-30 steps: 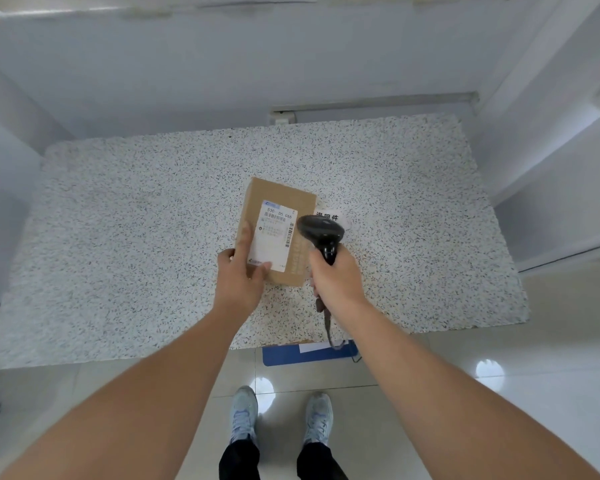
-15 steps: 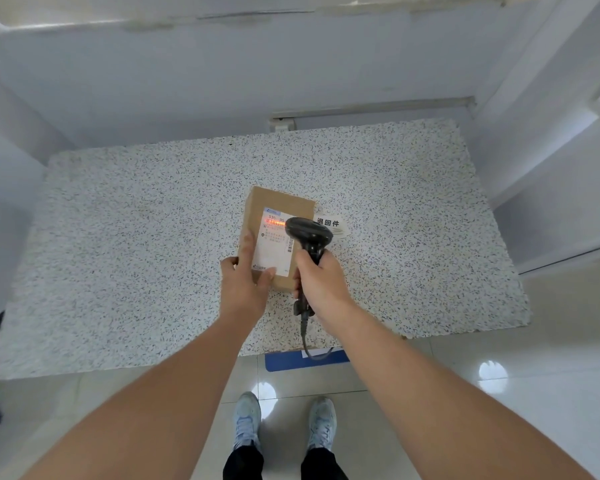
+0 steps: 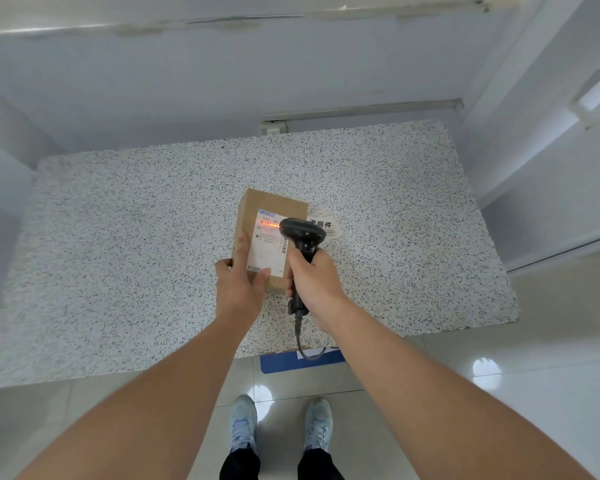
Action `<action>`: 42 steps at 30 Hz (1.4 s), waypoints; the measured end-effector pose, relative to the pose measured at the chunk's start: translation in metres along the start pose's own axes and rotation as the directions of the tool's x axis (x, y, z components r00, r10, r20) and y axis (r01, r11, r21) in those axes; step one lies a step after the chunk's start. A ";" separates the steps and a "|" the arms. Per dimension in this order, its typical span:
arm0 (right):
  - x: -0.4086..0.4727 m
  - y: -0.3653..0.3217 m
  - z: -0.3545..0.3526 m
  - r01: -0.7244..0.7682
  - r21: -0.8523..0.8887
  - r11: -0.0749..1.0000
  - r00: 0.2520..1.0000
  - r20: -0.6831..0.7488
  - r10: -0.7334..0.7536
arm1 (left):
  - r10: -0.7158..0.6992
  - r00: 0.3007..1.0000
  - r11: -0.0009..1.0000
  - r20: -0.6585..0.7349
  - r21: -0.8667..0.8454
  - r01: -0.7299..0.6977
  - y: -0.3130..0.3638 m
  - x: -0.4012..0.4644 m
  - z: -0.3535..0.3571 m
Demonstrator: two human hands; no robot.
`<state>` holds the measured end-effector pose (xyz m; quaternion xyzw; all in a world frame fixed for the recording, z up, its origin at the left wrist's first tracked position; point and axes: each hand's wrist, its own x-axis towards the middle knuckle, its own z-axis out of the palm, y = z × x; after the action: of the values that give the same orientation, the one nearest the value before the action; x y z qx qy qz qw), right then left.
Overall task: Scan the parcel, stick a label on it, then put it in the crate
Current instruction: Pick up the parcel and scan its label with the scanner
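A brown cardboard parcel (image 3: 274,204) lies on the speckled table (image 3: 118,237), with a white shipping sheet (image 3: 267,247) on its top. My left hand (image 3: 239,282) grips the parcel's near left corner, thumb on the sheet. My right hand (image 3: 314,280) holds a black corded barcode scanner (image 3: 302,232) just above the parcel's right side. A red scan line glows across the top of the sheet. A white label (image 3: 323,225) with black characters lies on the table right of the parcel, partly hidden by the scanner head.
A blue crate edge (image 3: 281,365) with a white paper shows under the table's front edge. The scanner cable (image 3: 302,344) hangs down towards it. White walls close in behind and to the right. My shoes (image 3: 243,424) stand on the glossy tiled floor.
My right hand has brought the scanner leftwards over the parcel, and the red scan line has come on across the shipping sheet. My left hand has stayed on the parcel.
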<state>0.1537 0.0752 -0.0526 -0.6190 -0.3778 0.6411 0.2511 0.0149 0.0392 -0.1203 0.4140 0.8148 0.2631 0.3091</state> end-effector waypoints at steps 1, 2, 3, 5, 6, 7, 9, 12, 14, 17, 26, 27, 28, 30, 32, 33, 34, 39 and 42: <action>-0.001 0.000 0.000 -0.002 0.004 1.000 1.000 -0.001 0.002 | -0.003 1.000 1.000 0.001 0.001 0.003 0.001 0.000 0.000; -0.002 -0.001 0.001 -0.004 0.012 1.000 1.000 -0.002 0.004 | -0.006 1.000 1.000 0.001 0.002 0.006 0.002 -0.001 0.000; -0.003 -0.002 0.001 -0.003 0.026 1.000 1.000 -0.001 0.003 | -0.008 1.000 1.000 -0.001 0.002 0.008 0.003 -0.001 -0.001; -0.007 -0.003 0.002 0.004 0.063 0.998 1.000 0.003 -0.005 | -0.009 1.000 1.000 -0.003 -0.002 0.009 0.004 -0.001 -0.001; -0.008 -0.004 0.002 0.010 0.081 0.997 1.000 0.005 -0.011 | -0.007 1.000 1.000 -0.002 -0.006 0.007 0.003 -0.001 -0.001; -0.010 -0.005 0.002 0.016 0.095 0.995 1.000 0.004 -0.016 | -0.007 1.000 1.000 -0.001 -0.011 0.007 0.003 -0.001 -0.001; -0.012 -0.005 0.001 0.023 0.103 0.994 1.000 -0.001 -0.023 | -0.011 1.000 1.000 0.000 -0.015 0.011 0.003 -0.001 -0.002; -0.010 -0.004 0.000 0.030 0.083 0.996 1.000 -0.008 -0.029 | -0.021 1.000 1.000 0.001 -0.019 0.021 0.004 -0.002 -0.003; -0.008 -0.004 -0.002 0.041 0.053 0.998 0.999 -0.014 -0.040 | -0.026 1.000 1.000 0.002 -0.017 0.026 0.005 -0.002 -0.003; -0.001 -0.001 -0.007 0.078 -0.016 0.997 0.997 -0.024 -0.078 | -0.040 0.999 0.999 0.004 -0.013 0.040 0.006 -0.001 -0.003; 0.038 0.033 -0.041 0.067 -0.332 0.941 0.979 -0.158 -0.125 | -0.069 0.996 0.998 0.049 -0.001 0.069 -0.007 0.004 -0.010; 0.044 0.038 -0.044 0.058 -0.377 0.924 0.969 -0.201 -0.143 | -0.074 0.996 0.997 0.048 -0.007 0.074 -0.008 0.004 -0.010; 0.050 0.044 -0.047 0.043 -0.422 0.906 0.957 -0.242 -0.158 | -0.079 0.996 0.997 0.048 -0.013 0.079 -0.010 0.004 -0.010; 0.061 0.056 -0.051 0.010 -0.470 0.883 0.938 -0.302 -0.171 | -0.093 0.995 0.995 0.047 -0.035 0.094 -0.012 0.003 -0.010; 0.070 0.067 -0.054 -0.004 -0.491 0.871 0.923 -0.337 -0.186 | -0.096 0.994 0.994 0.043 -0.039 0.098 -0.014 0.002 -0.011; 0.074 0.072 -0.055 -0.012 -0.499 0.867 0.916 -0.354 -0.191 | -0.093 0.995 0.995 0.042 -0.038 0.094 -0.015 0.001 -0.012; 0.076 0.076 -0.056 -0.023 -0.508 0.861 0.910 -0.367 -0.192 | -0.090 0.995 0.995 0.041 -0.041 0.092 -0.016 0.000 -0.012; 0.079 0.087 -0.058 -0.080 -0.524 0.848 0.902 -0.400 -0.162 | -0.087 0.995 0.996 0.052 -0.029 0.089 -0.020 0.001 -0.013; 0.082 0.091 -0.059 -0.094 -0.519 0.849 0.897 -0.414 -0.154 | -0.085 0.995 0.996 0.055 -0.003 0.085 -0.025 0.002 -0.013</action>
<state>0.2164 0.0970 -0.1719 -0.7863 -0.4819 0.3516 0.1610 -0.0082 0.0259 -0.1289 0.3851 0.8222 0.2406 0.3431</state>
